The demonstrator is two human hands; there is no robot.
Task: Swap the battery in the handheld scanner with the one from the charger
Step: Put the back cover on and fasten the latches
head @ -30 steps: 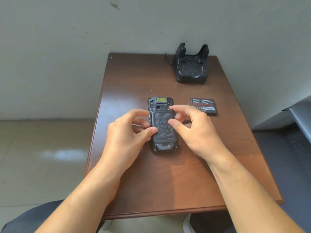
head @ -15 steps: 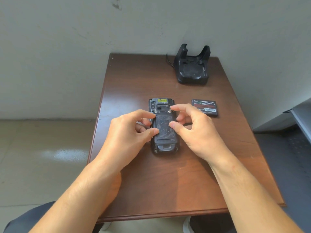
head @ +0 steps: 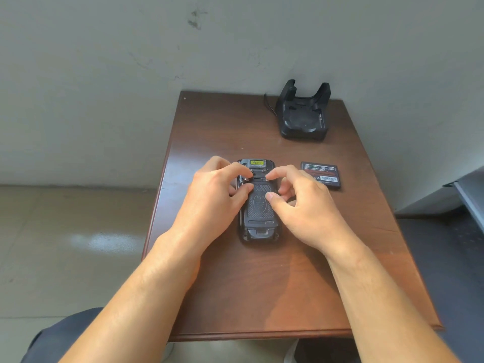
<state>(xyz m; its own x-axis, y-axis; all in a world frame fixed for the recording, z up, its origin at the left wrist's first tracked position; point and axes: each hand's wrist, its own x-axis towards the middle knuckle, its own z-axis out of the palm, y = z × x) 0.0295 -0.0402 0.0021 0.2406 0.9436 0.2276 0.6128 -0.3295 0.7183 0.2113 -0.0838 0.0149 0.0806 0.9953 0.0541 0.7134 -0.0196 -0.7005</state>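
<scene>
The black handheld scanner (head: 258,218) lies face down in the middle of the brown table (head: 262,284), its textured battery cover on top and a yellow label at its far end. My left hand (head: 212,197) grips its left side, forefinger at the upper left latch and thumb on the cover. My right hand (head: 301,203) holds the right side, forefinger at the upper right latch, thumb pressing the cover. A loose flat black battery (head: 320,175) lies on the table right of the scanner. The black charger cradle (head: 303,117) stands at the far right with nothing in its slot.
A grey wall runs behind the table. The charger's cable (head: 269,106) trails off its left side. A grey metal piece (head: 468,195) juts in at the right edge. The tiled floor (head: 78,244) lies to the left, below the table edge.
My left forefinger has moved up from the scanner's side to its upper left corner. Both thumbs have shifted slightly higher on the cover. The scanner has stayed in place.
</scene>
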